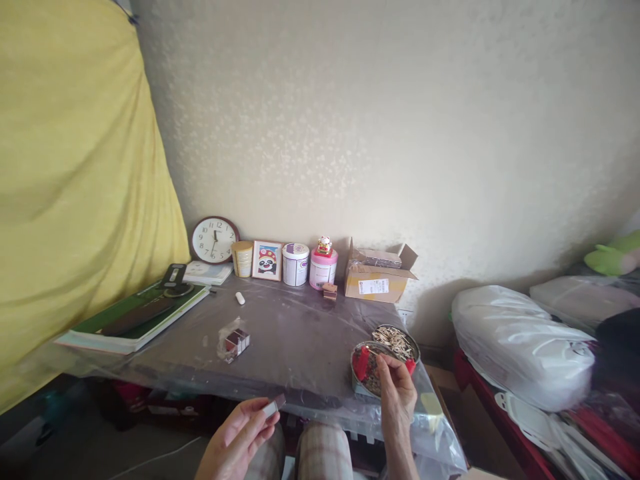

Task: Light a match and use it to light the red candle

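Note:
My left hand (243, 433) is closed on a small matchbox (273, 407), held up in front of the table's near edge. In my right hand (397, 387), thumb and fingers pinch a thin matchstick (374, 352). A small bright glow shows at the match's tip, right by the top of a red candle (363, 365). That candle stands in a round tin (357, 387) of dark grains. A second red candle (411, 365) shows partly behind my right hand. Behind is another round tin (417, 357), filled with many matchsticks (393, 340).
An opened pack of matchboxes (237, 341) in clear wrap lies on the plastic-covered table (295, 340). A white object (241, 298) lies behind it. Along the wall stand a clock (215, 240), tubs (295, 265) and a cardboard box (375, 283). A big green book (135, 317) lies left.

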`<act>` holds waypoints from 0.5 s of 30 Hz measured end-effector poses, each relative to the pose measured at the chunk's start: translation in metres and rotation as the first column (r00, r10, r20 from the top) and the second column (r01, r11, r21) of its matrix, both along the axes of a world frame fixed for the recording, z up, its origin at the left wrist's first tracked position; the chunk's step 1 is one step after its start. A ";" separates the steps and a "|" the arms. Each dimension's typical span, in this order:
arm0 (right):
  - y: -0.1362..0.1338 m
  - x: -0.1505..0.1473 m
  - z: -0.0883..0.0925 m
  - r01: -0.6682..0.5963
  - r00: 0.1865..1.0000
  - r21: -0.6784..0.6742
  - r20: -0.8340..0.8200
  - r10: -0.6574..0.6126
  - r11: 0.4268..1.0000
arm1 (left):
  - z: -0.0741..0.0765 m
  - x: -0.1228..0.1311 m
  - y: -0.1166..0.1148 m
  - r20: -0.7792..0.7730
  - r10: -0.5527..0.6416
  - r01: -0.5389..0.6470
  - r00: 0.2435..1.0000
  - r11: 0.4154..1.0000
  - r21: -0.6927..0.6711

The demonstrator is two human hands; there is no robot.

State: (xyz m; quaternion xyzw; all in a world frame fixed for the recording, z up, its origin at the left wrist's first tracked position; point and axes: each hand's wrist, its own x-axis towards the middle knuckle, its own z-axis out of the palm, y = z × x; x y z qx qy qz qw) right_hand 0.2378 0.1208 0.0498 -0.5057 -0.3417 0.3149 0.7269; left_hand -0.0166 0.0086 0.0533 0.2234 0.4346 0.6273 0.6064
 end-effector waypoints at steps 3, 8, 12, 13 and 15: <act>0.000 0.000 0.000 0.000 1.000 0.006 0.006 0.000 1.000 | 0.002 0.000 0.000 -0.001 0.010 -0.010 1.000 1.000 -0.008; 0.001 0.000 -0.002 0.004 1.000 0.000 0.015 -0.004 1.000 | 0.005 0.001 0.000 -0.014 0.016 -0.016 1.000 1.000 -0.022; 0.001 0.000 -0.001 0.008 1.000 -0.002 0.019 -0.008 1.000 | 0.005 0.001 -0.001 -0.017 0.003 -0.003 1.000 1.000 -0.019; 0.001 0.000 -0.001 0.006 1.000 -0.002 0.018 -0.006 1.000 | 0.004 0.001 -0.002 -0.017 0.005 -0.005 1.000 1.000 -0.018; 0.001 -0.001 -0.001 0.001 1.000 -0.004 0.014 -0.001 1.000 | 0.003 0.000 -0.002 -0.012 0.008 -0.008 1.000 1.000 -0.014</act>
